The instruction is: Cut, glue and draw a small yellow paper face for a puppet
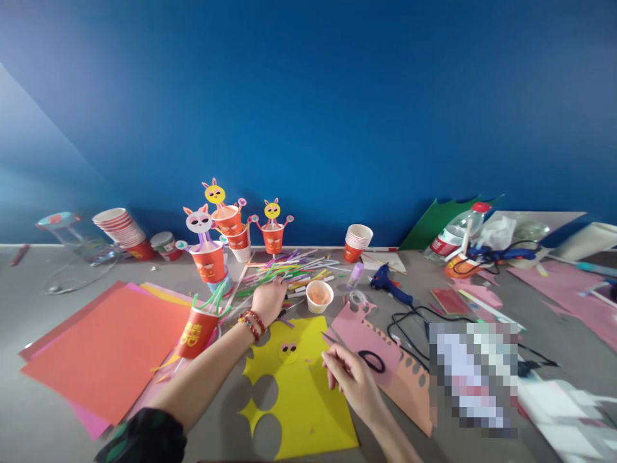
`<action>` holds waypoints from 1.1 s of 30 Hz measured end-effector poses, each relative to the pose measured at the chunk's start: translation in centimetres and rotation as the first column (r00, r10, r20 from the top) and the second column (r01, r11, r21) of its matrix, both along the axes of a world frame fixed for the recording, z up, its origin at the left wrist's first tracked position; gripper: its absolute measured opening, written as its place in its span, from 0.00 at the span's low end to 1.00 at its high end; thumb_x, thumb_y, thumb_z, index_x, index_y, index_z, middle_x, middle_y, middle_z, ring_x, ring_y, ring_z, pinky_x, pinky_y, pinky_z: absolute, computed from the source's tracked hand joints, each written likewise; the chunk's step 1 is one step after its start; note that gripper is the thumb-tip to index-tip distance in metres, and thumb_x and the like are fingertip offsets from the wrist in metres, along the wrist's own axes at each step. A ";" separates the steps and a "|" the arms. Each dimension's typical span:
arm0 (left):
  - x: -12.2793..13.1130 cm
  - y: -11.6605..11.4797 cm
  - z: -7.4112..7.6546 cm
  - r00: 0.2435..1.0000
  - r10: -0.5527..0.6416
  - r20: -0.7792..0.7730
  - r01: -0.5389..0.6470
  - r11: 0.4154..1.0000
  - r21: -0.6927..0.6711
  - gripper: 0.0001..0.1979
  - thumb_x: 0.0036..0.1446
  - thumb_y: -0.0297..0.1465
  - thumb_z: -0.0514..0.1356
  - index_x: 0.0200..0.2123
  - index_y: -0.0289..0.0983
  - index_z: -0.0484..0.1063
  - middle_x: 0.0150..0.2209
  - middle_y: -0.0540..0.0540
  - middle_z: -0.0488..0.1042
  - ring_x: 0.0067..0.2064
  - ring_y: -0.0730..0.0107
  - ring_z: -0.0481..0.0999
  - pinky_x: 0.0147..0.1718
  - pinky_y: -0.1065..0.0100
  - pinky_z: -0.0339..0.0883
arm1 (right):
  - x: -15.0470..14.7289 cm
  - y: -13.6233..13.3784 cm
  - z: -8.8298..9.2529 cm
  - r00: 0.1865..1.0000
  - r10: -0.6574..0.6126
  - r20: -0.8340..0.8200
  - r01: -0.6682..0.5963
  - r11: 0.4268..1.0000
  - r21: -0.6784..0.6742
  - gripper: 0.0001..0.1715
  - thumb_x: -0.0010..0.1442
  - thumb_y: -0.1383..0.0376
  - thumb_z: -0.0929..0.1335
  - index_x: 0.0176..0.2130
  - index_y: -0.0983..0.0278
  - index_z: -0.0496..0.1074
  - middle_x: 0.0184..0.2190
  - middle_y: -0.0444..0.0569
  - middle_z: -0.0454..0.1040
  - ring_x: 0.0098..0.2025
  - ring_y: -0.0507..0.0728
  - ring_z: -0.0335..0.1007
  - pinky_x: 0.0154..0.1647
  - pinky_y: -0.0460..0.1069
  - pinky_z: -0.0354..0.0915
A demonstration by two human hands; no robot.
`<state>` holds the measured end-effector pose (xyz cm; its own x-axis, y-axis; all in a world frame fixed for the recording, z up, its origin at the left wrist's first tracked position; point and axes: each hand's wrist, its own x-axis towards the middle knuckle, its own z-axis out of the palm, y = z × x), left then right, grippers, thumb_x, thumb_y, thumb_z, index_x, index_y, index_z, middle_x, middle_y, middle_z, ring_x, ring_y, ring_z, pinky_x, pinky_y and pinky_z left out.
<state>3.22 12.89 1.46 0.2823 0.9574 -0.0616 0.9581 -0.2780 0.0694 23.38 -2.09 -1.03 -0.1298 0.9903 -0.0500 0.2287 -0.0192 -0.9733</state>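
My left hand point(270, 299) reaches into a loose pile of coloured straws and pens point(270, 273); its fingertips are hidden, so its grip cannot be made out. My right hand point(351, 376) hovers low over the right edge of a yellow sheet point(322, 411), fingers curled together; anything in them is too small to name. Scissors with a black handle point(371, 361) lie partly behind that hand, blade tips showing on its far side. On the yellow sheet rests a yellow disc with two dark eyes point(288, 350). Round pieces are cut from the sheet's left side.
Paper-cup figures point(207, 262) and a cup with green stems point(196, 331) stand left. A small tub point(319, 297), purple glue stick point(355, 275), tape roll point(357, 298) and blue glue gun point(388, 283) with trailing cable lie right. Orange sheets point(110, 347) cover the left.
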 end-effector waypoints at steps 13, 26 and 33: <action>-0.2 0.7 0.7 1.000 0.028 -0.006 -0.029 0.997 -0.075 0.17 0.66 0.36 0.60 0.55 0.35 0.69 0.54 0.40 0.72 0.49 0.59 0.76 0.47 0.53 0.74 | 0.0 0.1 -0.7 0.991 0.012 0.130 -0.022 0.997 0.072 0.24 0.69 0.52 0.63 0.26 0.61 0.62 0.18 0.39 0.64 0.22 0.53 0.63 0.26 0.46 0.55; -1.8 0.9 0.3 0.957 0.033 0.289 -0.073 0.989 0.129 0.06 0.63 0.29 0.59 0.41 0.35 0.73 0.45 0.41 0.76 0.43 0.59 0.78 0.38 0.64 0.71 | 0.1 -0.1 -1.0 0.973 0.028 0.227 -0.052 0.993 0.101 0.25 0.70 0.51 0.61 0.25 0.60 0.58 0.18 0.40 0.64 0.22 0.53 0.62 0.27 0.47 0.55; -3.6 -3.9 1.5 0.859 -0.120 0.498 0.033 0.983 0.181 0.07 0.67 0.32 0.53 0.40 0.37 0.68 0.30 0.49 0.74 0.30 0.68 0.75 0.31 0.70 0.67 | -0.9 -0.1 0.4 0.999 0.040 0.037 -0.042 0.997 0.062 0.21 0.68 0.48 0.63 0.33 0.61 0.65 0.19 0.40 0.67 0.21 0.51 0.60 0.24 0.46 0.55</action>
<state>-0.41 8.96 2.96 0.3054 0.9157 0.2611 0.7784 -0.3980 0.4855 22.46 -2.20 -0.61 -0.1695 0.9855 0.0069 0.2631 0.0520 -0.9634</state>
